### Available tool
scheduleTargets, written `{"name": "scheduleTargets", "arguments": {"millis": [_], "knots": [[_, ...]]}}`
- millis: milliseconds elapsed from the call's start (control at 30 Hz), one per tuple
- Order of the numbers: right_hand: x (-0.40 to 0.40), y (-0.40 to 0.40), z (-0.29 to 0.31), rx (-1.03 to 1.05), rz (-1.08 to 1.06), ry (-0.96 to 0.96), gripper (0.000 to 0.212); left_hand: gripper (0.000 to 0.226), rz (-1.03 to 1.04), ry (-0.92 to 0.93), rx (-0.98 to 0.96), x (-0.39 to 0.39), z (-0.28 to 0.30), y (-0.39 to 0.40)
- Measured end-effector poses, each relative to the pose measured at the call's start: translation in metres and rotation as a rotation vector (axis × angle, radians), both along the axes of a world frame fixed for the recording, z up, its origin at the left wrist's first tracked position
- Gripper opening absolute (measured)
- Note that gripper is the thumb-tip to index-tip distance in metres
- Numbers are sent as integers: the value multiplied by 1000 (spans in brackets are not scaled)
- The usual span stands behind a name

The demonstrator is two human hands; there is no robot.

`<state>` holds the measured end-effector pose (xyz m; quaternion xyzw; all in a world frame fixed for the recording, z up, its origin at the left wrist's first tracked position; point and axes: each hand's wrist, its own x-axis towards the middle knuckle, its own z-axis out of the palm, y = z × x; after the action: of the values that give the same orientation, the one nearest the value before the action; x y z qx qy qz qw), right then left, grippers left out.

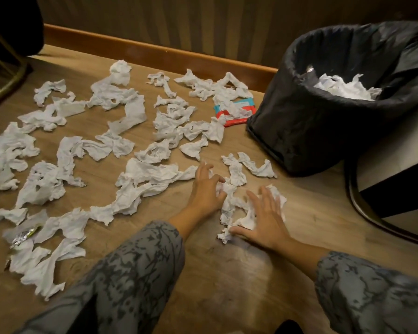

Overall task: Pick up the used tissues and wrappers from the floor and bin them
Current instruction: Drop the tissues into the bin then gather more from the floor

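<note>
Both hands are pressing down on a small clump of tissues (237, 208) on the wooden floor (227, 273): the right hand (267, 219) is lying flat with fingers spread, the left hand (206, 186) is curling loosely, neither gripping yet. Crumpled tissues are sprawling leftward. Farther off, a red-and-blue wrapper (235, 112) is lying beside the black-lined bin (299, 121), which is holding white tissues (343, 89).

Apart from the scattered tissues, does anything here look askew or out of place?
Yes. The bin looks tilted toward the camera, and its black liner is bunched loosely over the rim. A red and blue wrapper lies half buried under tissues beside it.
</note>
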<state>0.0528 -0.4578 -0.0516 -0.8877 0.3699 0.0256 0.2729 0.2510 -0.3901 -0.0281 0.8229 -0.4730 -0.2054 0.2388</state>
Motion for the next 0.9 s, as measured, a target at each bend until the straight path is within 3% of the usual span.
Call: {"name": "scheduleTargets", "arguments": {"millis": [100,167,267,333,433,533,600,700,800,900], "knots": [[8,7,-8,0,127,-91,104,37,-70,113,51,5,-15,7],[11,9,-13,-26,220,-153,77,34,-93,174,20,5,-22,22],[9,4,-19,-34,370,-205,32,14,-64,72,-57,5,-31,48],[4,-4,-20,2,414,-202,20,16,35,19,-111,5,-34,64],[-3,-18,-22,-11,348,-251,17,30,188,17,-192,3,-35,84],[1,-27,-14,21,63,-319,13,45,263,72,-182,3,-31,90],[8,-29,-4,26,-94,-377,20,39,271,82,-155,3,-29,87],[17,-33,5,-50,-137,-433,40,25,310,122,-188,5,-23,75],[28,-45,13,-5,-172,-486,27,25,353,207,-213,7,-13,56],[41,-64,25,-18,-290,-620,30,31,357,275,-154,8,7,23]]}}
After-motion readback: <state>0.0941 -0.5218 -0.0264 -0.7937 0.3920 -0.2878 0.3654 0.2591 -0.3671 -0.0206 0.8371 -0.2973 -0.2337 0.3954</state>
